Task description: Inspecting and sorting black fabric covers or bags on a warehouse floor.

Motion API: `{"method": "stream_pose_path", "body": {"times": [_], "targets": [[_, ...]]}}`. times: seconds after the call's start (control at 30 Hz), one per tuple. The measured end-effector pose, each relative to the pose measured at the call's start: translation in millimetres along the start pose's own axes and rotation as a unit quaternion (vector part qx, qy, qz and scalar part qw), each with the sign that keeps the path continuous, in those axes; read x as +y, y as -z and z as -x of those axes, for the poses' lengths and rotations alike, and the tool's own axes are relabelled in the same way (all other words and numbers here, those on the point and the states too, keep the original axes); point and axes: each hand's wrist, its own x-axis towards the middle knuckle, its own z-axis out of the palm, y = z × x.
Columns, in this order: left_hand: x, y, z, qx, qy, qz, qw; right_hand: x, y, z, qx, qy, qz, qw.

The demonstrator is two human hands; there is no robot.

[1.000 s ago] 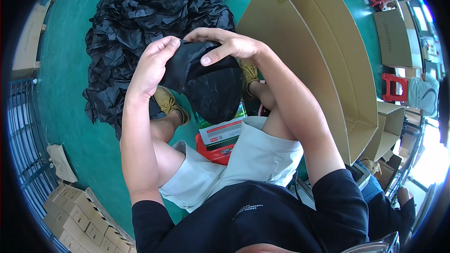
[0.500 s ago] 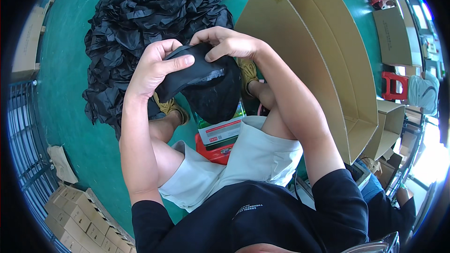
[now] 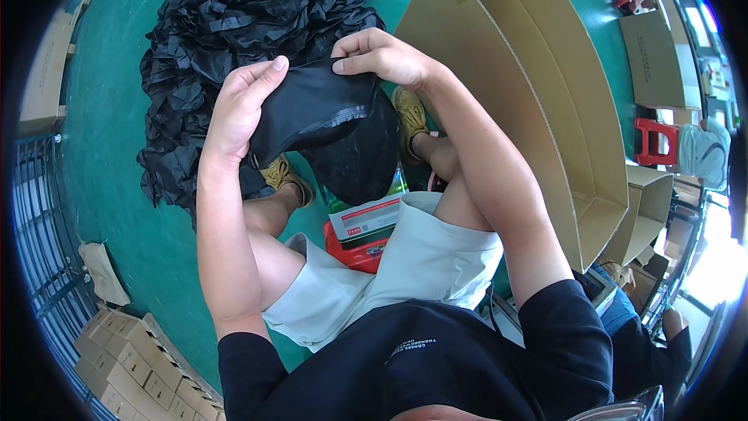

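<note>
A piece of thin black fabric (image 3: 315,97) is stretched between my two hands, its upper edge drawn nearly straight. My left hand (image 3: 243,105) pinches one upper corner, thumb on top. At the other corner my right hand (image 3: 383,60) grips the edge between thumb and curled fingers. A pale, shiny strip runs along a curved lower edge of the fabric. Below it hangs more black material (image 3: 354,160); I cannot tell if it belongs to the same piece. Beyond my hands lies a large crumpled heap of black fabric pieces (image 3: 226,31) on the green floor.
Between my knees a white and green package (image 3: 370,218) rests on a red object (image 3: 356,256). A tall open cardboard box (image 3: 538,86) stands close on my right. Stacked cartons (image 3: 132,359) are at the lower left. A red stool (image 3: 656,142) and another person (image 3: 647,343) are at right.
My hands have moved apart, and the fabric, bunched before, is now pulled wider and flatter between them. My left thumb has shifted outward to the fabric's corner.
</note>
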Motion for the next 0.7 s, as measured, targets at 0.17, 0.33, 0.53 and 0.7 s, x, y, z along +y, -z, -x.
{"method": "stream_pose_path", "body": {"times": [0.17, 0.33, 0.53, 0.7], "targets": [[8.0, -12.1, 3.6, 0.028, 0.012, -0.013, 0.999, -1.5, 3.9, 4.1, -0.029, -0.033, -0.112, 0.993], [2.5, 4.1, 1.6, -0.04, 0.023, -0.035, 0.998, -6.5, 0.8, 4.1, -0.032, -0.016, -0.156, 0.987], [10.8, -6.0, 10.2, -0.125, 0.041, -0.029, 0.991, -5.6, 4.3, 5.5, -0.038, 0.0, -0.206, 0.978], [8.1, 2.4, 15.3, -0.19, 0.028, 0.029, 0.981, -13.2, 7.4, 12.7, -0.05, -0.005, -0.237, 0.97]]}}
